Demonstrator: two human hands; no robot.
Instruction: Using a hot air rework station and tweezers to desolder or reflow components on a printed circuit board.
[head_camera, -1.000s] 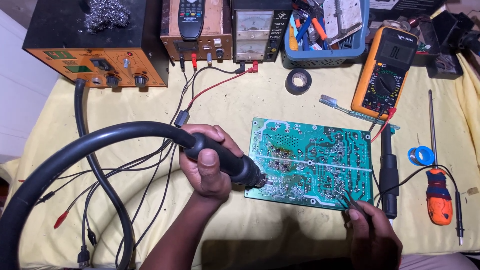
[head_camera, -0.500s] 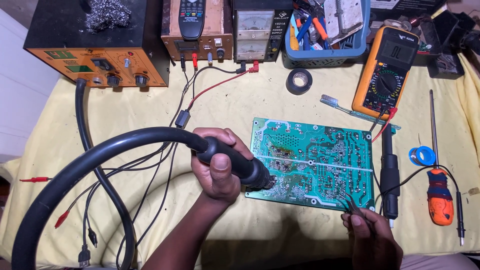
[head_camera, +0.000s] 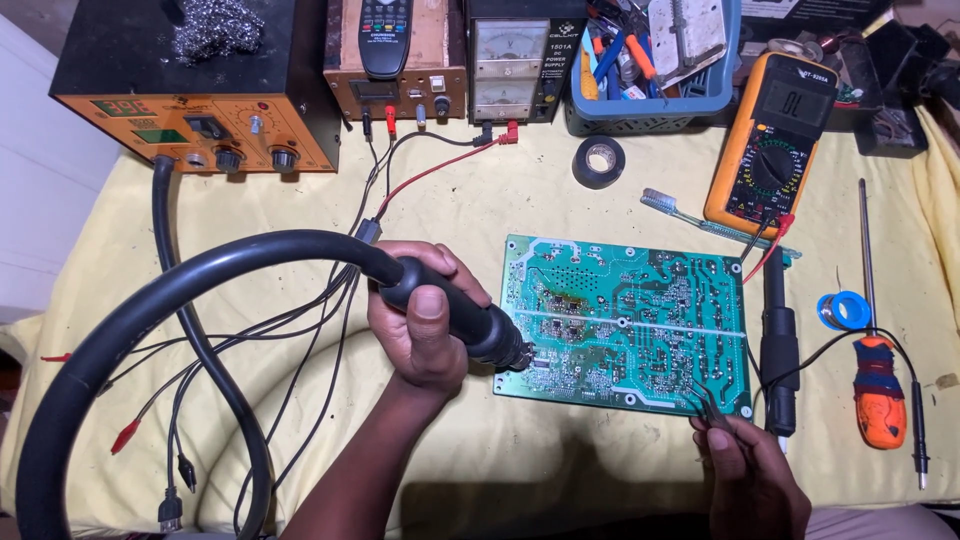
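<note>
My left hand (head_camera: 425, 325) is wrapped shut around the smooth black handle of the hot-air wand (head_camera: 470, 320), whose nozzle tip rests at the left edge of the circuit board (head_camera: 625, 325); a thick, ribbed-looking black hose (head_camera: 160, 280) curves off from it. My right hand (head_camera: 750, 470) pinches thin tweezers (head_camera: 705, 405) at the board's lower right corner. The board is one flat green rectangle, dotted with silvery solder, lying on the yellow cloth of the worktop (head_camera: 520, 200). Behind it, a blue plastic basket (head_camera: 650, 105) holds a jumble of tools. I count one orange meter (head_camera: 770, 140), one roll of black tape (head_camera: 600, 160), one orange-handled screwdriver (head_camera: 880, 390) and one toothbrush (head_camera: 700, 220).
</note>
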